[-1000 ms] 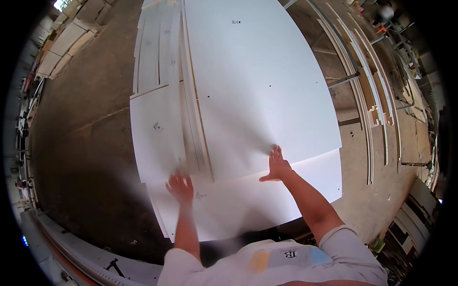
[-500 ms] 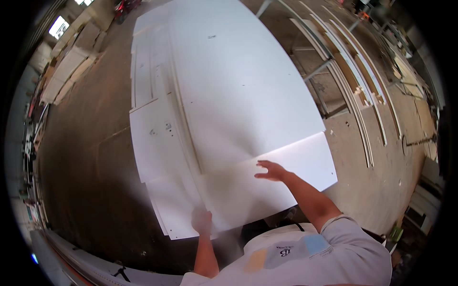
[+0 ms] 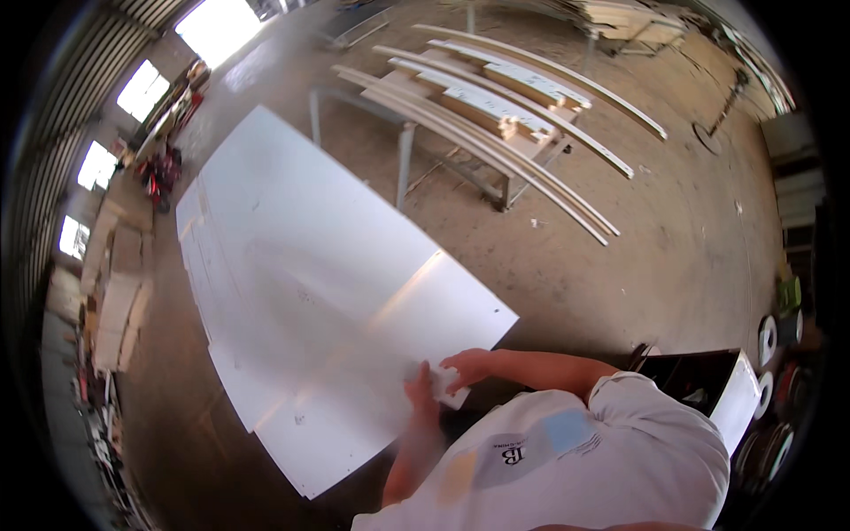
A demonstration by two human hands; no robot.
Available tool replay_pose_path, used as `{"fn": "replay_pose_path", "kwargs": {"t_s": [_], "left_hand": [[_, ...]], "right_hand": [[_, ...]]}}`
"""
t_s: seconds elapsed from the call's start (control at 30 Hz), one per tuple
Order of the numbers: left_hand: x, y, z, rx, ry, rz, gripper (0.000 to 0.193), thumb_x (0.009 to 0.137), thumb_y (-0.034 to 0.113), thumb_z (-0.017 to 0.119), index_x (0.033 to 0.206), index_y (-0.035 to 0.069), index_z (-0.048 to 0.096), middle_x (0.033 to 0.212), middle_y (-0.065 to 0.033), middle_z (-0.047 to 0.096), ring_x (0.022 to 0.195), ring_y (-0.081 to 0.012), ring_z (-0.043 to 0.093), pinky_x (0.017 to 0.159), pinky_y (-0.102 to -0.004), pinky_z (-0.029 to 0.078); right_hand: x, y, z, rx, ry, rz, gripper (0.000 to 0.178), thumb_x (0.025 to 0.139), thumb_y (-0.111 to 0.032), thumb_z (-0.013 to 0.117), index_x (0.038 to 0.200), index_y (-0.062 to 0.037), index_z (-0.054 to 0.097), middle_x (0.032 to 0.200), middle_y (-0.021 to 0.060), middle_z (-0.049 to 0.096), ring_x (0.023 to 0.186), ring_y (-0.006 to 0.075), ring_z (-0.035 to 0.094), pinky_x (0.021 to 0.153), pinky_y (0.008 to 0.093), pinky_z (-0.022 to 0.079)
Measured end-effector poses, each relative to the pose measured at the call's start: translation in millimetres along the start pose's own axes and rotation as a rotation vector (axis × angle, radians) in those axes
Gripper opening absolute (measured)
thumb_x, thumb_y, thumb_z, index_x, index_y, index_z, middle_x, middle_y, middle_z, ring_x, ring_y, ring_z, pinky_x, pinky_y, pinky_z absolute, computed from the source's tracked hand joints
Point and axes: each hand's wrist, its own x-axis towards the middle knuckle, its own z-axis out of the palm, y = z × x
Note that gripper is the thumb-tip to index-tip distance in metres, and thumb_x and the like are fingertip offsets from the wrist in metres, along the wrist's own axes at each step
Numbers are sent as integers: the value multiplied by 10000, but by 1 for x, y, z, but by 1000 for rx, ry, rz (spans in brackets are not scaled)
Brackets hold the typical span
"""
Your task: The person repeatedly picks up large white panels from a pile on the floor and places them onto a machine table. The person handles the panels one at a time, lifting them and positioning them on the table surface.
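Note:
Over the near right edge of a large white panel (image 3: pixel 354 389), both my hands meet around a small white piece (image 3: pixel 452 396). It looks like a folded cloth or a pad, but its kind is not clear. My right hand (image 3: pixel 469 366) is closed on it from the right, fingers bent over its top. My left hand (image 3: pixel 423 389) presses against its left side, somewhat blurred and with part of the fingers hidden. Several white panels lie stacked under and beyond my hands, their left edges stepped.
Past the panels on the right stands a metal rack (image 3: pixel 405 168) bearing long pale strips (image 3: pixel 496 146). A white box-like cabinet (image 3: pixel 737 398) is by my right side, with several reels (image 3: pixel 768 451) beyond. Stacked boards (image 3: pixel 119 301) lean along the left wall.
My view has swung right, so the panels now slant leftward. My hands, apart before, have come together at the near edge, and a small white piece now shows between them.

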Motion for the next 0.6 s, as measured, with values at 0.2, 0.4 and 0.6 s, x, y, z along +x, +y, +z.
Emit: {"fn": "replay_pose_path", "kwargs": {"t_s": [0.2, 0.4, 0.6], "left_hand": [[-72, -15, 185, -188, -478, -381, 368, 945, 371, 652, 1140, 73, 559, 939, -75, 628, 897, -220, 610, 694, -374, 515], [-56, -10, 267, -358, -587, -387, 256, 1019, 397, 508, 1012, 159, 601, 921, -5, 656, 803, -166, 613, 664, -326, 486], [-40, -12, 337, -336, -523, -492, 156, 980, 295, 606, 996, 140, 601, 892, -10, 653, 805, -161, 618, 675, -331, 513]], "right_hand": [[-170, 54, -122, -134, 211, 383, 624, 702, -460, 774, 1190, -115, 596, 1049, 108, 707, 967, 293, 691, 816, 425, 541], [-296, 181, -180, -121, 209, 427, 568, 651, -349, 798, 1129, -115, 597, 994, 114, 707, 946, 307, 692, 750, 446, 557], [-361, 280, -216, -261, 152, 501, 491, 685, -319, 799, 1092, -113, 616, 978, 102, 706, 960, 321, 684, 778, 450, 552]]}}
